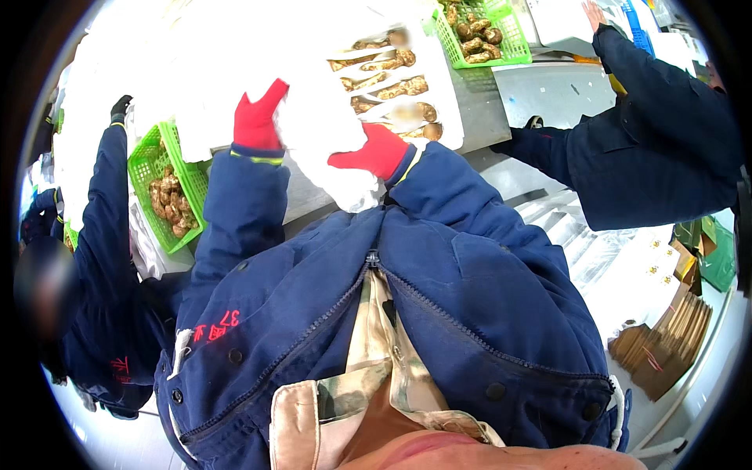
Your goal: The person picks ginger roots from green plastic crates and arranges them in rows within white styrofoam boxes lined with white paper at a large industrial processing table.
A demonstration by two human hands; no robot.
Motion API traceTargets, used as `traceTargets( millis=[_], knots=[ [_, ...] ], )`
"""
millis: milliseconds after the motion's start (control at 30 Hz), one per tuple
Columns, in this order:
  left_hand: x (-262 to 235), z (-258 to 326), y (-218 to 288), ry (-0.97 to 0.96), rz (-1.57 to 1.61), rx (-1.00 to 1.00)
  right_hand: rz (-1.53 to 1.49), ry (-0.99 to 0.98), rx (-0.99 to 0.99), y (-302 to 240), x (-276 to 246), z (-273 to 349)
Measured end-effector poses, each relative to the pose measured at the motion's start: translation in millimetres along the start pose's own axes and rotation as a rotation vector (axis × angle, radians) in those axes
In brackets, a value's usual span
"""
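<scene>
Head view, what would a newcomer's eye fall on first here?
Probably the bright red gloves on the left hand and right hand, at upper centre, with crumpled white material between them. Next, likely the brown mushrooms lying in rows with white strips between them, just above the right hand. Two bright green baskets also stand out, one at left, one at upper right.
</scene>
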State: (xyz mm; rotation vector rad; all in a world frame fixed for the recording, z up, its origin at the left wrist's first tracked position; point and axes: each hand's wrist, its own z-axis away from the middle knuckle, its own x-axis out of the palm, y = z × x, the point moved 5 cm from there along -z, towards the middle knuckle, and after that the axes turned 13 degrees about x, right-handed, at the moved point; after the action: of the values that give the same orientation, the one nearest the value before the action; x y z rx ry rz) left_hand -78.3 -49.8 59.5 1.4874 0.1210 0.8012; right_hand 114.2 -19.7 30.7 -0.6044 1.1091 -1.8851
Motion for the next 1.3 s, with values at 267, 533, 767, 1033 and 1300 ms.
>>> traceTargets(
  millis=[267,533,767,1033,1300],
  knots=[
    [18.3,-91.9,-132.7,0.116,-0.754,0.157,0.237,0.28,0.075,46.9,-71.5,32.1],
    [17.7,-115.0,-148.9,0.111,-1.057,0.229,0.894,0.379,-0.397,-0.8,-69.3,41.8],
    [58.3,-102.8,-107.6,-0.167,-1.207,0.127,1.014,0.214,-0.246,40.8,-59.7,9.7],
    [147.4,1.3,-60.3,-0.677,-1.568,0.752,1.024,0.201,-0.178,57.1,-68.2,4.0],
    [116.5,-35.4,-136.3,-0.751,-1.958,0.403,0.966,0.162,-0.309,65.2,-59.5,13.1]
  ],
)
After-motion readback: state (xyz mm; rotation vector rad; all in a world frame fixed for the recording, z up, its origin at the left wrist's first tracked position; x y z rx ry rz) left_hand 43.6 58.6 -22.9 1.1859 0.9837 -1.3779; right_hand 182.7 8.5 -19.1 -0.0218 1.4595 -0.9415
